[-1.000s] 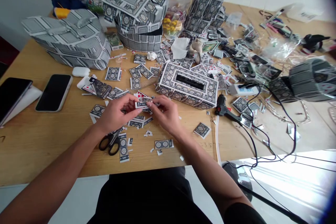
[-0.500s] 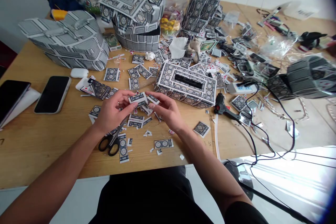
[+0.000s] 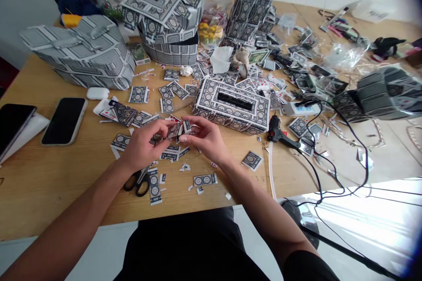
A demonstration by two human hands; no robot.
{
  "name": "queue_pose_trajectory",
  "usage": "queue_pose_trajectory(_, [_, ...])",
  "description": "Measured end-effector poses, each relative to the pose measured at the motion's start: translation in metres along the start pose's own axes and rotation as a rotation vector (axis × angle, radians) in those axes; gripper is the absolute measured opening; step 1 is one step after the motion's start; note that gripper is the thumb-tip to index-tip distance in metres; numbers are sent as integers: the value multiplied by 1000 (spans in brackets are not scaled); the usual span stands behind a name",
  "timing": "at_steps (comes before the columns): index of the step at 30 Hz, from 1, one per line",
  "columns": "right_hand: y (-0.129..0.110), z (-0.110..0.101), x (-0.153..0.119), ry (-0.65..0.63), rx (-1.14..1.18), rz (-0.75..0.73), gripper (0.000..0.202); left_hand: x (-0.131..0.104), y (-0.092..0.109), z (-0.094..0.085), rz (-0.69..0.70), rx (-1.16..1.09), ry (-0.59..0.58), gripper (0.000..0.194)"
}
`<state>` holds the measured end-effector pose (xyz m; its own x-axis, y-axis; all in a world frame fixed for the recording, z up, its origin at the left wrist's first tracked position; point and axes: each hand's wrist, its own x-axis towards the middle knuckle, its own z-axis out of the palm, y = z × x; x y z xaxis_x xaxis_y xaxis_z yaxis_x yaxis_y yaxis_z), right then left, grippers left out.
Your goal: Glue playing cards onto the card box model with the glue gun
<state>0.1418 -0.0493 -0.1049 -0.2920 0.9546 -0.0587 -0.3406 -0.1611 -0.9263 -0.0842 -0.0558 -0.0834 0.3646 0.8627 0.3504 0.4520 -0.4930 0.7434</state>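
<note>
My left hand [image 3: 145, 142] is closed, pinching a folded piece of playing card [image 3: 174, 131] with a dark patterned back. Close beside it my right hand [image 3: 206, 138] pinches a smaller folded card piece [image 3: 187, 126] between thumb and fingers. The two pieces meet or nearly meet; I cannot tell if they are joined. Below the hands lie cut card strips [image 3: 169, 153]. Black-handled scissors [image 3: 137, 182] rest under my left wrist, their blades mostly hidden. A card-covered box with a slot in its top [image 3: 232, 103] stands just behind my right hand.
A glue gun [image 3: 280, 131] with its cable lies right of the box, near a power strip [image 3: 301, 108]. A phone [image 3: 64, 120] and an earbud case [image 3: 98, 93] are at left. Card-made baskets [image 3: 82, 52] stand at the back, among loose cards and plastic bags.
My left hand has turned its card piece, which now shows tilted and narrower. Both hands have shifted slightly left, and the view has moved a little.
</note>
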Motion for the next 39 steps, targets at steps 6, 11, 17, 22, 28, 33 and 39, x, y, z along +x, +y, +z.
queue_pose_trajectory(6, [3, -1, 0, 45, -40, -97, 65, 0, -4, -1, 77, 67, -118, 17])
queue_pose_trajectory(11, [5, -1, 2, 50, -26, -89, 59, 0, -5, -1, 52, 58, -141, 13])
queue_pose_trajectory(17, [3, -2, 0, 0, -82, -71, 58, -3, -3, 1, -127, -173, -151, 29])
queue_pose_trajectory(22, [2, -1, 0, 4, -104, -70, 60, -3, 1, 1, -161, -231, -154, 33])
queue_pose_trajectory(28, [3, -1, 1, 5, -80, -121, 53, -4, -1, 1, -167, -247, -166, 33])
queue_pose_trajectory(33, [2, -1, 0, -1, -163, -154, 51, -4, -2, 2, -156, -238, -175, 33])
queue_pose_trajectory(39, [0, -2, -3, -37, -289, -196, 49, -4, -2, 1, -130, -136, -144, 34])
